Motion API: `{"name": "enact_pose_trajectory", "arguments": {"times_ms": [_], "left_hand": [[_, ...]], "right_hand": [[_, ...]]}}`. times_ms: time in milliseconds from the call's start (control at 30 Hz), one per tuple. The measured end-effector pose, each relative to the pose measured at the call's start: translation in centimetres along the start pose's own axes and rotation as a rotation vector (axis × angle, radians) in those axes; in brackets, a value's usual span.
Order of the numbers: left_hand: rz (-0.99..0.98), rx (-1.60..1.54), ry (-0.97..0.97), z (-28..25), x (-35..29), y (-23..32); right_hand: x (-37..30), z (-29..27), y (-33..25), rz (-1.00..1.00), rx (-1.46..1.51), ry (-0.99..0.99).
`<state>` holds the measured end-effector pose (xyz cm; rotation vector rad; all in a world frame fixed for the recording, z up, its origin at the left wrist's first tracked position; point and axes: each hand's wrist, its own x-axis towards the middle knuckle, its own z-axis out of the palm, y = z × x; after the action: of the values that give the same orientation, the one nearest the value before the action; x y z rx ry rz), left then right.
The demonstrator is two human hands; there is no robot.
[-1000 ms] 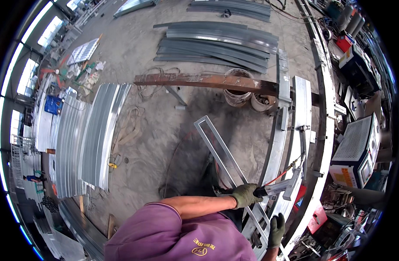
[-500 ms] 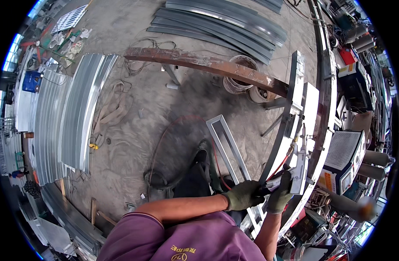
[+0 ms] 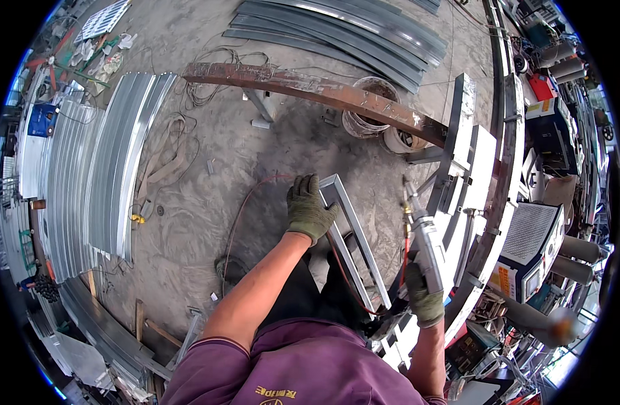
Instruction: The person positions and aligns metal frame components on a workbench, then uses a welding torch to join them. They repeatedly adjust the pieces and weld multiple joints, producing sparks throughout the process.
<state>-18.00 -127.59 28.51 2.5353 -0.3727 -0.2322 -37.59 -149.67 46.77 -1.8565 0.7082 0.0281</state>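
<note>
My left hand, in a green work glove, grips the upper left corner of a narrow rectangular metal frame. Its fingers lie along the frame's left side, and the thumb rests on the inner edge. The frame slants in front of my legs, its lower end running toward the white beams at right. My right hand, also gloved, is closed around a silver gun-shaped tool with a long, thin nose pointing away from me. A red hose with a brass fitting runs beside the tool. Part of its grip is hidden by the glove.
A rusty brown beam on legs crosses ahead, with a dirty bucket beside it. Long white-grey beams stand at right, near a machine cabinet. Corrugated metal sheets lie at left; grey profiles lie beyond.
My left hand has left the tool and moved up and left onto the frame's corner. The tool, now in my right hand alone, has swung left, away from the beams.
</note>
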Motion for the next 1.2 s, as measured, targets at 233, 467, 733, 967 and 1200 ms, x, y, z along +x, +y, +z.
{"name": "enact_pose_trajectory", "arguments": {"times_ms": [233, 467, 733, 967, 1200], "left_hand": [[0.101, -0.121, 0.211, 3.1, 0.1, -0.6], [0.093, -0.173, 0.209, 3.4, 0.1, -0.8], [-0.01, -0.098, 0.169, 2.7, -1.3, 1.3], [0.066, -0.206, 0.263, 5.2, -1.1, -0.2], [0.061, -0.285, 0.2, 4.8, -0.9, 0.1]], "right_hand": [[0.8, 2.6, 0.6, -0.164, -0.198, -0.136], [2.5, 4.3, 1.3, -0.254, -0.356, -0.224], [2.9, 5.8, 0.9, -0.214, -0.386, -0.247], [3.1, 6.9, 0.9, -0.271, -0.374, -0.191], [3.4, 7.8, 0.3, -0.153, -0.375, -0.24]]}}
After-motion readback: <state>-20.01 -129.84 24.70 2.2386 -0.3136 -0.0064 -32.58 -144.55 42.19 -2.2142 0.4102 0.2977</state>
